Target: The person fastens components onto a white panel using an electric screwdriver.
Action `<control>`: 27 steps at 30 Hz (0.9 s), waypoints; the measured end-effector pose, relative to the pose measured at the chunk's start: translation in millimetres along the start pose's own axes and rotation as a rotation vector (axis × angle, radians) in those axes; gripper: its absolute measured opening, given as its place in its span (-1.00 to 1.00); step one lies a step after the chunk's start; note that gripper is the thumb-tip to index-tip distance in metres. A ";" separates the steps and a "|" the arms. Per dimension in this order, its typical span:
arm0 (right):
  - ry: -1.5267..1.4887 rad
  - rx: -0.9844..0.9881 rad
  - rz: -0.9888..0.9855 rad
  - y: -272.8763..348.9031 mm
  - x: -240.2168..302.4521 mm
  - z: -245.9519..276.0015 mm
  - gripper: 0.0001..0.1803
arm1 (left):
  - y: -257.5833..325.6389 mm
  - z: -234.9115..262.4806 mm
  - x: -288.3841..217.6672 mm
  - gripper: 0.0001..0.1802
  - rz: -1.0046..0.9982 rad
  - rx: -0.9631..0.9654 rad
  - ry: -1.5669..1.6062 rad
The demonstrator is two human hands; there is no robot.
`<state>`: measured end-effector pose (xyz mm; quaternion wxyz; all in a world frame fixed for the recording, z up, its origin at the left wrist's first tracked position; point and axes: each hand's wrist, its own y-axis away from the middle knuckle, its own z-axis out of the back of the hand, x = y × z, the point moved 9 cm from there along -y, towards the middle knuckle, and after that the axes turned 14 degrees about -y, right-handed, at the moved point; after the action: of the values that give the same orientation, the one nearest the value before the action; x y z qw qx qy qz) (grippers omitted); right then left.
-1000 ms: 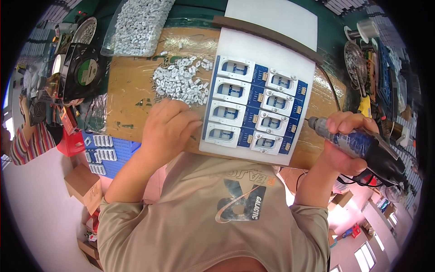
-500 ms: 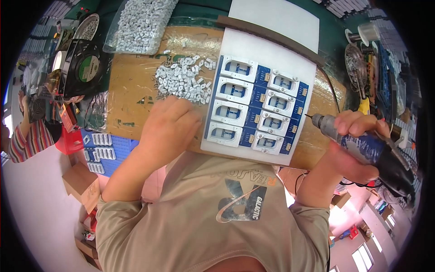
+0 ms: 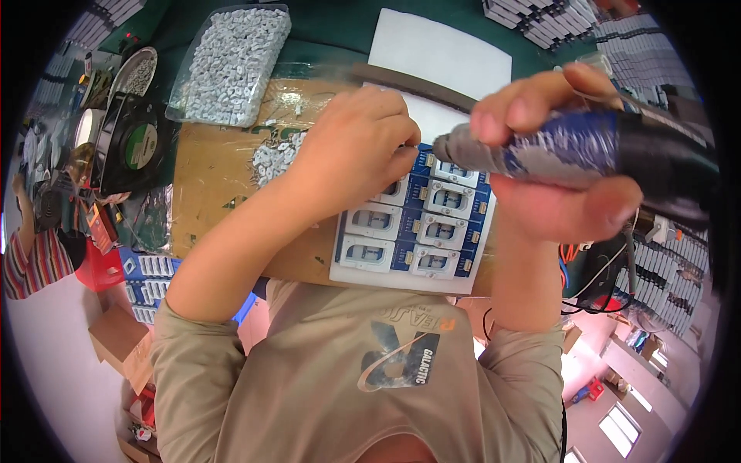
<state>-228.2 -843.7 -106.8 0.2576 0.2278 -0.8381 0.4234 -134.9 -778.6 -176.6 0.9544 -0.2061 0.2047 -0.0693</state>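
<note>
My right hand (image 3: 540,204) is wrapped round an electric screwdriver (image 3: 575,150) with a blue, plastic-wrapped body, held over the right side of the board. Its nose points left, toward my left fingers. My left hand (image 3: 347,147) reaches over the board's far left part, thumb and fingers pinched; what they hold, if anything, is hidden. Below lies a blue circuit board panel (image 3: 403,231) carrying two columns of white oval-windowed frames (image 3: 363,252). It rests on a white foam pad (image 3: 386,282). Beside my left forearm is a pile of small white plastic pieces with screws (image 3: 270,160), partly covered.
A clear tub (image 3: 231,65) full of similar white pieces stands at the far left, near a black fan (image 3: 139,143) and a round dish of small parts (image 3: 137,73). A dark bar (image 3: 417,86) crosses the foam. Another person's striped sleeve (image 3: 42,262) shows far left.
My left hand has moved from the pile of white pieces rightward onto the board. My right hand has brought the screwdriver up and left, over the board's far right part.
</note>
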 end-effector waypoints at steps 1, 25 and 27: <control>-0.041 -0.081 -0.007 -1.7 -3.4 6.6 -0.05 | -2.4 -4.0 1.7 -0.84 -0.001 0.009 0.003; 0.385 -0.139 -0.239 -17.7 -25.8 10.5 -0.02 | 2.2 -23.9 26.7 -0.85 0.140 0.028 0.185; 0.384 -0.142 -0.241 -17.1 -24.2 11.4 -0.03 | 0.6 -22.4 26.2 -0.85 0.124 0.037 0.193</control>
<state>-202.1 -858.3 -117.6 0.4763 0.2229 -0.7681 0.3653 -120.6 -791.9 -204.9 0.9364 -0.1676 0.3066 -0.0336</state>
